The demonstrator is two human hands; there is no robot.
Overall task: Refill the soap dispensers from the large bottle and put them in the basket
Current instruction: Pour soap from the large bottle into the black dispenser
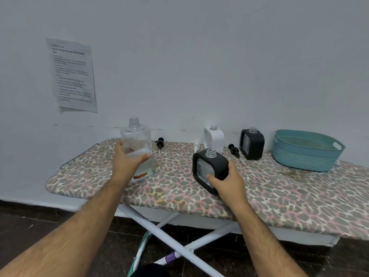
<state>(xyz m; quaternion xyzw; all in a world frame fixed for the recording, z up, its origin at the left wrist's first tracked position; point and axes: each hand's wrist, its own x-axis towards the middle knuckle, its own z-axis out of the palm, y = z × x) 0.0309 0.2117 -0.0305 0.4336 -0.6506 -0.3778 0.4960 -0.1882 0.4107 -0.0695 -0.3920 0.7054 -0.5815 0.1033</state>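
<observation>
A large clear bottle (137,140) with no cap stands on the ironing board (279,196), partly filled with liquid. My left hand (127,162) grips its lower half. A black soap dispenser (211,166) with an open neck sits near the board's middle, and my right hand (229,180) grips its lower right side. A white dispenser (214,136) and a second black dispenser (252,143) stand uncapped by the wall. The teal basket (307,150) rests at the right with nothing visible in it.
Three pump heads lie on the board: a black one (160,143) right of the large bottle, a white one (196,145) before the white dispenser, another black one (234,149) beside the far black dispenser. A printed sheet (72,74) hangs on the wall.
</observation>
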